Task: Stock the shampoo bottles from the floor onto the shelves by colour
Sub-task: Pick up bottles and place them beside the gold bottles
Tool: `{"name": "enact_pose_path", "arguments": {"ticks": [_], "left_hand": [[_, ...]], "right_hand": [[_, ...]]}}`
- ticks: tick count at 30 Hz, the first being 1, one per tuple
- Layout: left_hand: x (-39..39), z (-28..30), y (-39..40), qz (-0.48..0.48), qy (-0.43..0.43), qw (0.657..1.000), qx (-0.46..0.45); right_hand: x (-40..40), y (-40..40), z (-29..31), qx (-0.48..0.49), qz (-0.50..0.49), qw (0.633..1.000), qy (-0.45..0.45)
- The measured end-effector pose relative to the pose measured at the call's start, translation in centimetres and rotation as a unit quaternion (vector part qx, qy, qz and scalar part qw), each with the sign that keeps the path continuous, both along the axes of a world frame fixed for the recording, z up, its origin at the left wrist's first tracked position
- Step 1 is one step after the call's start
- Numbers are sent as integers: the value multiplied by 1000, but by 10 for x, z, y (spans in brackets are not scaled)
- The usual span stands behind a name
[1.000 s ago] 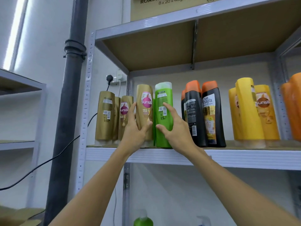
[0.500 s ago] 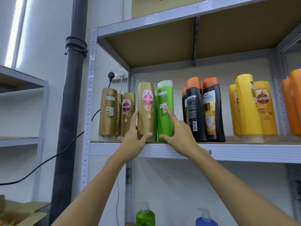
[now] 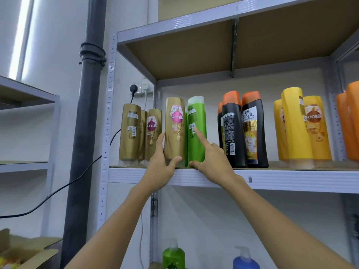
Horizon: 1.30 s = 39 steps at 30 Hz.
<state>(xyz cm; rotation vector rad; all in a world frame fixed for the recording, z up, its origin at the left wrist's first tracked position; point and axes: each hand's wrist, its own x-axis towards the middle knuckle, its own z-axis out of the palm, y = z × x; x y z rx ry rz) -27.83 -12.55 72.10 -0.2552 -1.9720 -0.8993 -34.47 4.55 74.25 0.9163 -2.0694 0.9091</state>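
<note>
A gold Sunsilk bottle (image 3: 174,129) stands at the front of the grey shelf (image 3: 291,180). My left hand (image 3: 160,169) grips its lower part, thumb on the front and fingers round its left side. Right beside it stands a green bottle (image 3: 197,144), with another green one partly hidden behind. My right hand (image 3: 212,161) touches the green bottle, index finger laid straight up its front and thumb against its base. More gold bottles (image 3: 130,133) stand to the left. Black bottles with orange caps (image 3: 252,133), yellow bottles (image 3: 297,129) and orange bottles (image 3: 349,121) follow to the right.
A dark drainpipe (image 3: 85,133) and a black cable (image 3: 58,193) run left of the shelf post. Below the shelf stand a green pump bottle (image 3: 173,256) and a blue one (image 3: 245,261). An open cardboard box (image 3: 23,251) sits bottom left.
Both bottles have gone down onto the shelf and stand side by side. My right index finger has straightened along the green bottle's front, and my view has drifted slightly.
</note>
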Motion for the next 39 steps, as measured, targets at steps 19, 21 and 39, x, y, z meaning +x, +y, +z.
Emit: {"name": "enact_pose_path", "arguments": {"ticks": [19, 21, 39], "left_hand": [[6, -6, -35, 157, 59, 986, -4], [7, -7, -43, 171, 57, 984, 5], [-1, -19, -59, 250, 87, 964, -2]], "right_hand": [[6, -39, -54, -99, 23, 971, 218], [9, -51, -58, -88, 59, 969, 223], [3, -93, -66, -34, -53, 973, 220]]}}
